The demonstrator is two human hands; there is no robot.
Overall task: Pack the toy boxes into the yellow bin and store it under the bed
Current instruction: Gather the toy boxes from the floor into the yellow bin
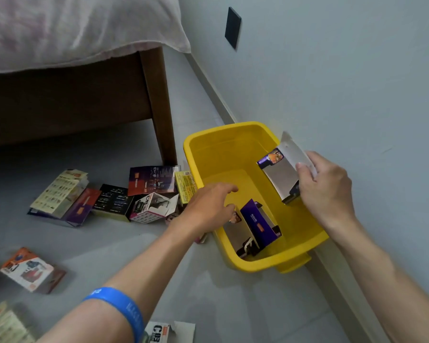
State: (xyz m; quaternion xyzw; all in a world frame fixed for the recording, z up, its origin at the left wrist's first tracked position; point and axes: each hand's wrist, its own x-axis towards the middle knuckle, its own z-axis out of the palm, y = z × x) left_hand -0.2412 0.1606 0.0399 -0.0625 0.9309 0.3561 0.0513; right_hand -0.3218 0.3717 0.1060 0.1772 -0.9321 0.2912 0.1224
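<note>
My right hand (325, 191) pinches a grey toy box (281, 174) above the far right corner of the yellow bin (233, 134). My left hand (208, 206), fingers loosely spread and empty, reaches over its left rim toward a purple box (256, 221) inside.

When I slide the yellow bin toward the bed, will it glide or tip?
The yellow bin looks like smooth plastic on a smooth floor, so it should probably glide. It holds only a purple box or two, so it is likely light. Its wide, low shape makes tipping unlikely.
</note>
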